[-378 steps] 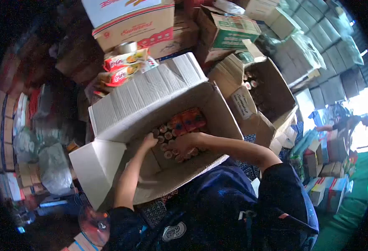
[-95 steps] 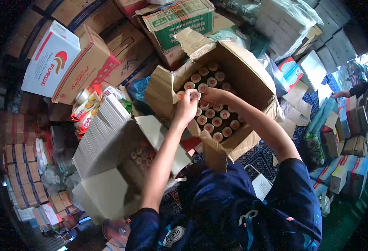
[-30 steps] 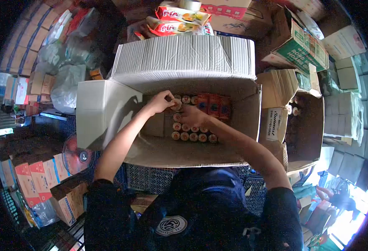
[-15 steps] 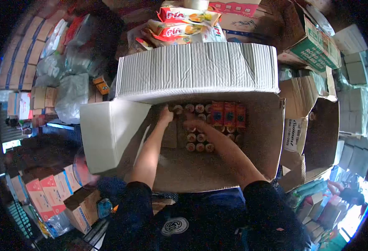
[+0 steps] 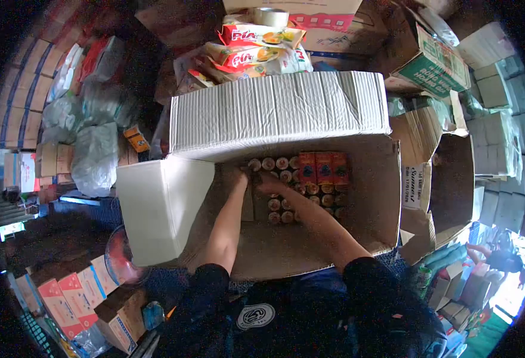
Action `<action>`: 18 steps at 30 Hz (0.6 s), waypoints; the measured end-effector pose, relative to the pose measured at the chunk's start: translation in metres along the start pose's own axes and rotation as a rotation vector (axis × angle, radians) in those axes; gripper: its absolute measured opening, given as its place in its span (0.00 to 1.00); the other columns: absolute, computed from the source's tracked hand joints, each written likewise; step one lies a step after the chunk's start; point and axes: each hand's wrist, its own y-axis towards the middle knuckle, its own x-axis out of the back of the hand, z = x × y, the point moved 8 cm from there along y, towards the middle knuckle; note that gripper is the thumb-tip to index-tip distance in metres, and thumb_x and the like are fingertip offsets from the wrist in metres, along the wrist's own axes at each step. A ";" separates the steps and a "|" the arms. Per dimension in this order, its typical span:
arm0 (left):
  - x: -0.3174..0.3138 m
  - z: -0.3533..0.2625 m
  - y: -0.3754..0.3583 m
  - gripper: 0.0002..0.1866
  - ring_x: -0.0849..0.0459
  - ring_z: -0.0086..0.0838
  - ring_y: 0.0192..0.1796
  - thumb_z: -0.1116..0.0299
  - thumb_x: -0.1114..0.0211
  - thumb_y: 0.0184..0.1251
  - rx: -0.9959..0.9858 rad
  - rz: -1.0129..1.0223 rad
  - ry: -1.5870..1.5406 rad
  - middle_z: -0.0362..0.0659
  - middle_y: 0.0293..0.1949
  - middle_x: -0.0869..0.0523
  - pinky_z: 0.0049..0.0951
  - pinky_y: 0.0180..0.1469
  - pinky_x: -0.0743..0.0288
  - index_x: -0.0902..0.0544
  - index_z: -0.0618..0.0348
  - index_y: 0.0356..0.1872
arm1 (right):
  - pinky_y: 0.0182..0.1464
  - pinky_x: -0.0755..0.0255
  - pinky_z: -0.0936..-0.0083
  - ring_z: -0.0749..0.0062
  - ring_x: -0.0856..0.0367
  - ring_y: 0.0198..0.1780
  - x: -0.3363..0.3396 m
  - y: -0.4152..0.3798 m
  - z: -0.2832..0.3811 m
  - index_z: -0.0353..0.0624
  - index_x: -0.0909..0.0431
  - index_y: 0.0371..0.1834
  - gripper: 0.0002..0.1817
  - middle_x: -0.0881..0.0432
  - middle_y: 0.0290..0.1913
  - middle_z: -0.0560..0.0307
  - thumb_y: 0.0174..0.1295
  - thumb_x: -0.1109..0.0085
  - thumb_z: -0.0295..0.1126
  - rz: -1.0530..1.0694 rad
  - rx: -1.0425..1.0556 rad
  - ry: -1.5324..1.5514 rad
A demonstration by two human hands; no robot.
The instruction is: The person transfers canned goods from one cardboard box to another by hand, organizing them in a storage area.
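Observation:
Both my hands reach down into a large open cardboard carton (image 5: 310, 253). Inside it stand several round-topped cans (image 5: 282, 163) in rows, with red boxes (image 5: 324, 167) lying over part of them at the right. My left hand (image 5: 238, 174) is low at the left end of the rows, its fingers lost in shadow. Close beside it, my right hand (image 5: 269, 184) is over the left part of the rows, fingers bent inward. Anything between its fingers is too dark to make out.
The carton's white flaps (image 5: 277, 107) stand up at the back and fold out left. Behind are Pía packets (image 5: 262, 56) with a tape roll (image 5: 271, 17) on top. Another open carton (image 5: 453, 185) stands at right. Stacked boxes (image 5: 65, 298) are at lower left.
The camera view has shifted, so the carton sits slightly lower in it. My right hand has come a little left, nearer to my left hand. The red boxes keep their place.

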 end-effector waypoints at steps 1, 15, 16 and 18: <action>0.002 -0.004 -0.003 0.23 0.26 0.44 0.57 0.65 0.49 0.67 -0.012 -0.008 0.007 0.57 0.57 0.25 0.39 0.59 0.31 0.30 0.62 0.62 | 0.54 0.29 0.63 0.55 0.24 0.54 -0.001 0.001 -0.003 0.34 0.26 0.56 0.33 0.21 0.54 0.44 0.50 0.38 0.47 0.057 -0.068 -0.091; 0.016 -0.015 -0.032 0.19 0.22 0.38 0.45 0.60 0.48 0.69 -0.233 0.068 0.226 0.54 0.46 0.19 0.38 0.50 0.28 0.23 0.62 0.53 | 0.38 0.27 0.60 0.57 0.19 0.37 0.093 -0.123 0.215 0.35 0.21 0.42 0.20 0.17 0.39 0.46 0.57 0.38 0.43 0.292 -0.083 -0.682; 0.017 -0.020 -0.029 0.19 0.22 0.38 0.45 0.59 0.48 0.69 -0.243 0.075 0.249 0.54 0.46 0.19 0.38 0.49 0.28 0.23 0.62 0.52 | 0.40 0.27 0.60 0.56 0.19 0.38 0.103 -0.144 0.238 0.36 0.22 0.43 0.20 0.17 0.40 0.46 0.58 0.39 0.43 0.233 -0.054 -0.605; 0.018 -0.032 -0.022 0.19 0.21 0.37 0.43 0.59 0.48 0.69 -0.265 0.089 0.295 0.53 0.44 0.18 0.38 0.48 0.27 0.22 0.62 0.51 | 0.43 0.27 0.58 0.56 0.19 0.42 0.127 -0.203 0.289 0.39 0.23 0.48 0.17 0.17 0.44 0.46 0.63 0.41 0.41 0.056 0.063 -0.425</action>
